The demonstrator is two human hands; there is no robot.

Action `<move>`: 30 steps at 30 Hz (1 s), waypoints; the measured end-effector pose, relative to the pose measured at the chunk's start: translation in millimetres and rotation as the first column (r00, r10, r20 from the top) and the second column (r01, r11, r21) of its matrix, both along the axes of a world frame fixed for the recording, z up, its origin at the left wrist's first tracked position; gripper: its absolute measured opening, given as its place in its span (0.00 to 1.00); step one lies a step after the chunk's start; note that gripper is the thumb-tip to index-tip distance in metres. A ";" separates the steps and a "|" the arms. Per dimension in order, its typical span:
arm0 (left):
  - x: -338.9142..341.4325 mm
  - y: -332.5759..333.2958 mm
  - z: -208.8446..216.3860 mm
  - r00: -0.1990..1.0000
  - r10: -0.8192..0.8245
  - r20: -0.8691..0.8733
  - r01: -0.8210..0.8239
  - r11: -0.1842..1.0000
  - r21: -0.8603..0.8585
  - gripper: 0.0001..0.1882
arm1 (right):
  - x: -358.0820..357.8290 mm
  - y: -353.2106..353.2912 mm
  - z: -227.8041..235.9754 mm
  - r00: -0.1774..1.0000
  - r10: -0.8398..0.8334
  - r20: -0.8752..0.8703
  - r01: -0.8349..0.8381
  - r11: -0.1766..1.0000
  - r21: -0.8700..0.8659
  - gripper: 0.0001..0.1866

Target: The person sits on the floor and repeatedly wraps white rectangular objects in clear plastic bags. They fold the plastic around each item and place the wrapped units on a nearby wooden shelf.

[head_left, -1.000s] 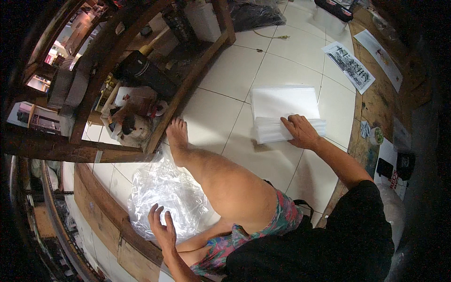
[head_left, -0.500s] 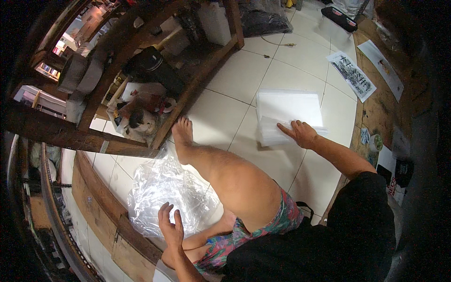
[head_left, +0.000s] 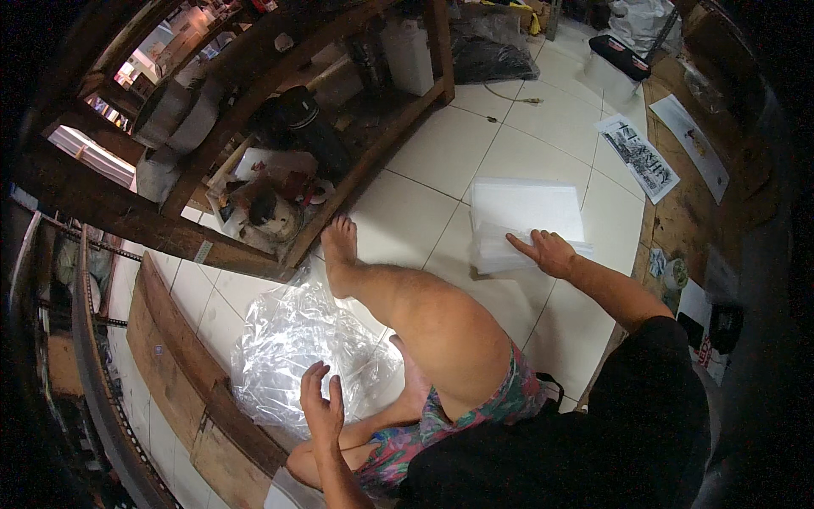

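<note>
My right hand [head_left: 553, 253] lies on the near part of a stack of white, partly see-through sheets [head_left: 530, 204] on the tiled floor. Its index finger stretches left across the top, and nothing is gripped in it. Left of my raised leg, my left hand [head_left: 322, 407] hovers over a pile of crinkled clear plastic [head_left: 275, 365], with fingers apart and nothing in them. The plastic spreads on the floor between my bare foot and a curved wooden plank.
A wooden shelf frame [head_left: 373, 174] holding a dark canister [head_left: 298, 106] stands at the upper left. The curved plank [head_left: 182, 382] lies lower left. Printed sheets [head_left: 640, 159] lie at the right beside a wooden board. A lidded clear box [head_left: 612, 72] sits far right.
The whole view has shifted slightly, so most things sit a little lower. My right hand remains on the sheets, and my left hand still hovers, its fingers slightly more bent.
</note>
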State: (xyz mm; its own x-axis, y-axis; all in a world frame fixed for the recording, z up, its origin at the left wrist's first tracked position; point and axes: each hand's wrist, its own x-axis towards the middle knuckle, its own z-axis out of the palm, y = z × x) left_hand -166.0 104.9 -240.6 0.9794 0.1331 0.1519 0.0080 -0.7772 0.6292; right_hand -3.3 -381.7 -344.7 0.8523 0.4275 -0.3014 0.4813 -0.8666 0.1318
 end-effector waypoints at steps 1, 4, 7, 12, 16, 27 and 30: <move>0.7 -2.9 -1.5 1.000 -0.001 0.000 0.001 1.000 -0.007 0.11 | 0.8 3.3 1.9 1.000 -0.003 -0.007 0.003 1.000 -0.015 0.45; 1.4 -14.1 -5.8 1.000 -0.015 -0.015 0.015 1.000 -0.020 0.11 | 1.2 3.5 -4.2 1.000 -0.028 0.006 0.028 0.998 -0.056 0.45; -1.5 -21.2 -10.1 1.000 -0.011 -0.019 0.010 0.999 -0.054 0.10 | 1.3 -0.4 -14.3 0.995 -0.045 0.085 0.047 0.999 -0.020 0.45; -5.6 -24.4 -10.3 0.999 -0.038 -0.010 0.037 0.999 -0.040 0.10 | 8.5 -5.8 -13.3 0.987 -0.105 0.122 0.093 0.990 0.104 0.46; -9.8 -20.5 -7.4 1.000 -0.004 0.025 0.006 0.997 -0.072 0.10 | 14.0 -5.9 15.7 0.974 -0.228 0.014 0.215 0.936 0.280 0.49; 30.2 -23.8 1.4 0.994 0.052 0.097 0.007 0.847 -0.532 0.12 | 35.2 4.2 183.6 0.934 -0.327 -0.144 0.351 0.762 0.544 0.53; 57.7 -31.9 -0.5 0.990 -0.055 0.128 0.127 0.730 -0.672 0.14 | 35.0 6.5 226.0 0.973 -0.226 -0.045 0.202 0.741 0.641 0.53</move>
